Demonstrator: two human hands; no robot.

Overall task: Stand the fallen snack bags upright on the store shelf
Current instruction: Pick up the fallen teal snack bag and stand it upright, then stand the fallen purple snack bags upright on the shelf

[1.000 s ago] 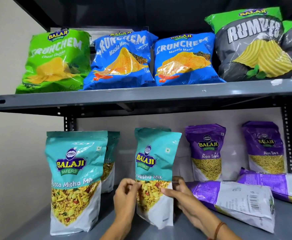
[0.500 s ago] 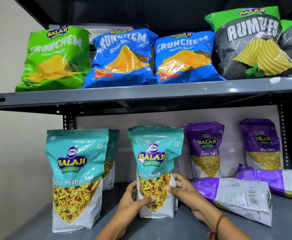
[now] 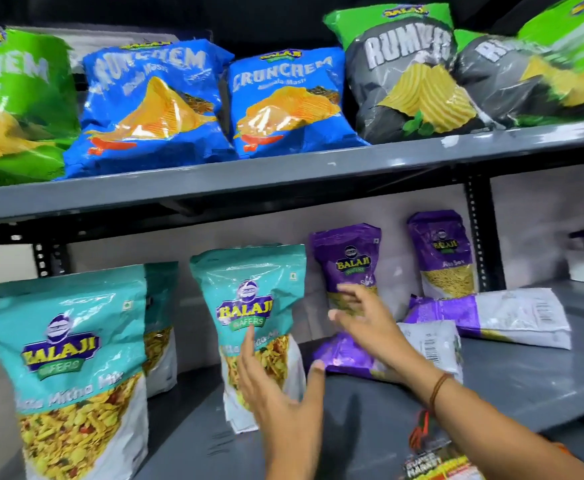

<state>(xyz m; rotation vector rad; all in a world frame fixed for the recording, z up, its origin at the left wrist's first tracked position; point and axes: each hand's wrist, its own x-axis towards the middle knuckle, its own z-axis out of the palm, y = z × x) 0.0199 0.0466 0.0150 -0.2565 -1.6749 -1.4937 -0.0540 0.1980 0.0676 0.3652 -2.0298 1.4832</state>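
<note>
Hands first: your left hand (image 3: pixel 276 393) is spread open in front of the teal mix bag (image 3: pixel 252 306), which stands upright, and whether the fingertips touch it is blurred. Your right hand (image 3: pixel 366 320) is also open, fingers fanned, holding nothing, hovering just above the fallen purple bag (image 3: pixel 352 358) that lies flat under your right wrist. A second fallen purple bag (image 3: pixel 491 317) lies beyond it, further to the right. My judgement is that the nearer one is next. Take it with both hands low on its sides, swing the sealed top up, and seat the base flat on the lower shelf (image 3: pixel 526 382). Let go slowly; a soft pouch like this may slump, so lean it beside the standing purple bag (image 3: pixel 352 258) behind your right fingers.
</note>
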